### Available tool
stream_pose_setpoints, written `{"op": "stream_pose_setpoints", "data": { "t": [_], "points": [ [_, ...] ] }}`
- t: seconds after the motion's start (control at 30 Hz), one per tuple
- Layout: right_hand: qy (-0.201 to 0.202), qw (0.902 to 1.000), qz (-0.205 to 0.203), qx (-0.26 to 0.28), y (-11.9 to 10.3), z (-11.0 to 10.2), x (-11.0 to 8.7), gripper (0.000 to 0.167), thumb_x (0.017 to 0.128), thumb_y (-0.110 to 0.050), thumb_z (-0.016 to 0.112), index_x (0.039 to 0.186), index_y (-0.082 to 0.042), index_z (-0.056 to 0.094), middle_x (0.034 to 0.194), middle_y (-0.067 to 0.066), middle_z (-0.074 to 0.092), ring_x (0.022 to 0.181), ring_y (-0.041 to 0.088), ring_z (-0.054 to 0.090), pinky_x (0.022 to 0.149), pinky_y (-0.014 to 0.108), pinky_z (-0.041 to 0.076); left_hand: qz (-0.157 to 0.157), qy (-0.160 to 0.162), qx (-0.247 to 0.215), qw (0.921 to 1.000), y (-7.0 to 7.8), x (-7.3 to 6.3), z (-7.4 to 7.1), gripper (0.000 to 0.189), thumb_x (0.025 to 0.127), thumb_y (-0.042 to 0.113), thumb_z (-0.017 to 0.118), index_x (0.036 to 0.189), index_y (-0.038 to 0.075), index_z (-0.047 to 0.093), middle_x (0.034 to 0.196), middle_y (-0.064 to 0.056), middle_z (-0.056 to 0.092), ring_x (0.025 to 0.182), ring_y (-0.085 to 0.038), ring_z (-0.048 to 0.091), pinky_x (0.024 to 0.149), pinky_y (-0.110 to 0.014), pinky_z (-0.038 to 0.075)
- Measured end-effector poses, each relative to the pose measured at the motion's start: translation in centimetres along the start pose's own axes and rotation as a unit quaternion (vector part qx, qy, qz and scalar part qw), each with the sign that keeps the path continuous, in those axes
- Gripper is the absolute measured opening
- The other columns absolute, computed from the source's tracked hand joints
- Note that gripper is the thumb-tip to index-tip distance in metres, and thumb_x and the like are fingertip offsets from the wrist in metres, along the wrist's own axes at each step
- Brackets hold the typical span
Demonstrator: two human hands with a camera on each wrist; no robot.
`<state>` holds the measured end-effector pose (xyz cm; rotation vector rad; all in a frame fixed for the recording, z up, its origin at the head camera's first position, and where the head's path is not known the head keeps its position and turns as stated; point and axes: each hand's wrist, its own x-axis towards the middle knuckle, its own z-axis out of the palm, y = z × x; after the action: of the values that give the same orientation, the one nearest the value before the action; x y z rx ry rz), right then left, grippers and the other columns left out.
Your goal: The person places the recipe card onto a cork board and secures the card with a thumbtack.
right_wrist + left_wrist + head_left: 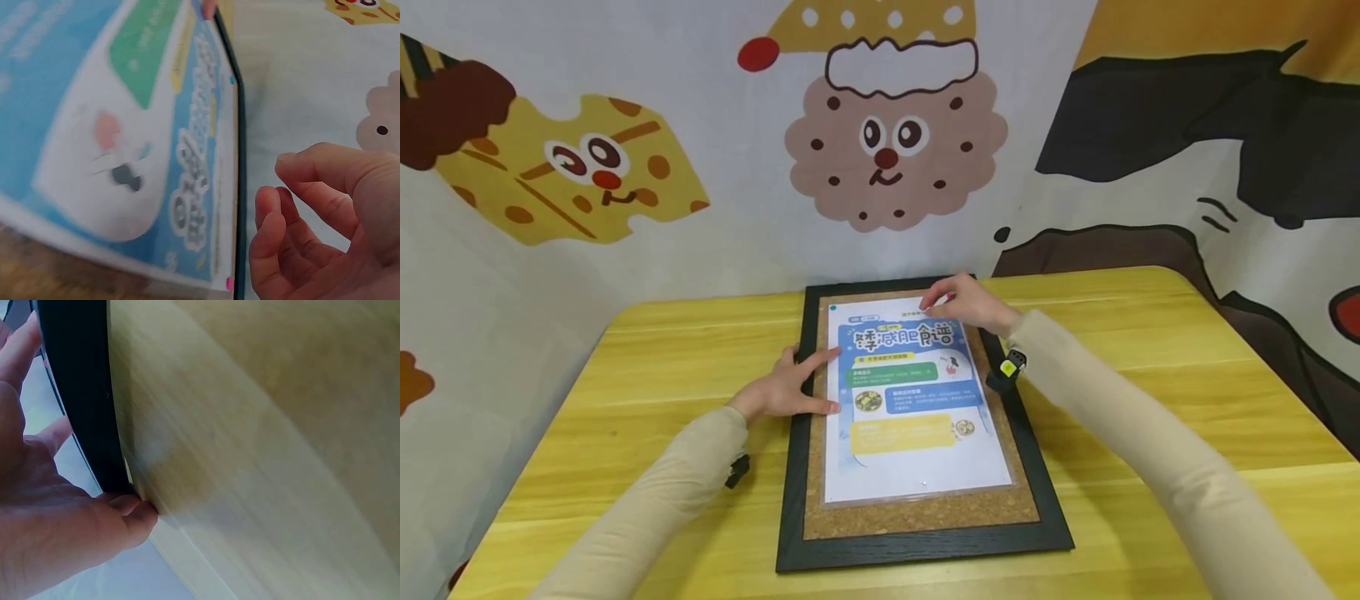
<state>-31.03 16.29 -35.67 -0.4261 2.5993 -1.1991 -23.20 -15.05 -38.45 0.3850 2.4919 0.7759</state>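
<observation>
A printed sheet (917, 467) with blue, green and yellow panels lies on a cork board (917, 518) with a black frame (925, 546). A blue pin (832, 307) sits at the sheet's top left corner, and a pink pin (230, 284) at its top right corner. My left hand (786, 387) spreads over the frame's left side, thumb and index finger resting on the sheet. Its other fingers touch the frame's outer edge in the left wrist view. My right hand (973, 304) hovers by the top right corner, fingers loosely bent around nothing.
The board lies on a yellow wood-grain table (662, 375). Behind the table hangs a pale cloth (737, 208) with cartoon food figures. Each wrist wears a small black device, as on the right wrist camera (1011, 367).
</observation>
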Motion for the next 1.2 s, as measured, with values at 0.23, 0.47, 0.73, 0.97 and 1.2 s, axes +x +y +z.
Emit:
{"op": "stream_pose_setpoints", "data": {
  "t": [0.23, 0.47, 0.73, 0.97, 1.2],
  "points": [
    [-0.019, 0.9996, -0.020, -0.008, 0.9, 0.0, -1.5, 0.017, 0.091, -0.010, 0.066, 0.106, -0.001, 0.070, 0.115, 0.012, 0.060, 0.096, 0.029, 0.052, 0.081, 0.038, 0.044, -0.002, 0.001, 0.000, 1.0000, 0.0, 0.0, 0.0, 0.093, 0.082, 0.045, 0.075, 0.155, 0.025, 0.022, 0.152, -0.033, -0.007, 0.136, -0.056, 0.009, 0.102, -0.070, 0.019],
    [-0.035, 0.9984, -0.042, -0.015, 1.8, -0.2, -3.3, 0.014, 0.090, -0.008, 0.069, 0.101, -0.001, 0.071, 0.112, 0.013, 0.063, 0.094, 0.029, 0.055, 0.079, 0.035, 0.046, -0.001, 0.001, 0.001, 1.0000, 0.0, -0.1, 0.1, 0.093, 0.082, 0.045, 0.075, 0.155, 0.025, 0.022, 0.152, -0.034, -0.008, 0.136, -0.057, 0.008, 0.101, -0.071, 0.019],
    [-0.040, 0.9969, -0.067, 0.006, 3.6, -1.1, -5.3, 0.013, 0.090, -0.005, 0.067, 0.100, 0.003, 0.068, 0.107, 0.016, 0.065, 0.087, 0.027, 0.055, 0.075, 0.030, 0.048, -0.006, 0.002, -0.002, 1.0000, -0.1, -0.1, 0.1, 0.093, 0.081, 0.046, 0.076, 0.155, 0.025, 0.023, 0.152, -0.034, -0.007, 0.135, -0.057, 0.011, 0.101, -0.071, 0.020],
    [-0.011, 0.9990, -0.044, 0.000, 5.3, -3.1, -7.3, 0.015, 0.090, -0.006, 0.067, 0.103, 0.002, 0.068, 0.105, 0.014, 0.065, 0.081, 0.027, 0.057, 0.071, 0.031, 0.048, -0.009, 0.002, -0.014, 0.9999, -0.1, -0.1, 0.1, 0.094, 0.081, 0.046, 0.076, 0.155, 0.025, 0.022, 0.152, -0.033, -0.008, 0.135, -0.057, 0.010, 0.102, -0.070, 0.019],
    [0.010, 0.9997, -0.019, 0.009, 7.4, -5.6, -9.5, 0.020, 0.091, -0.006, 0.065, 0.107, 0.006, 0.066, 0.108, 0.019, 0.064, 0.081, 0.029, 0.061, 0.063, 0.030, 0.049, -0.002, 0.002, -0.008, 1.0000, -0.1, 0.0, 0.1, 0.093, 0.082, 0.045, 0.075, 0.155, 0.024, 0.022, 0.152, -0.034, -0.008, 0.135, -0.057, 0.010, 0.101, -0.071, 0.019]
  ]
}}
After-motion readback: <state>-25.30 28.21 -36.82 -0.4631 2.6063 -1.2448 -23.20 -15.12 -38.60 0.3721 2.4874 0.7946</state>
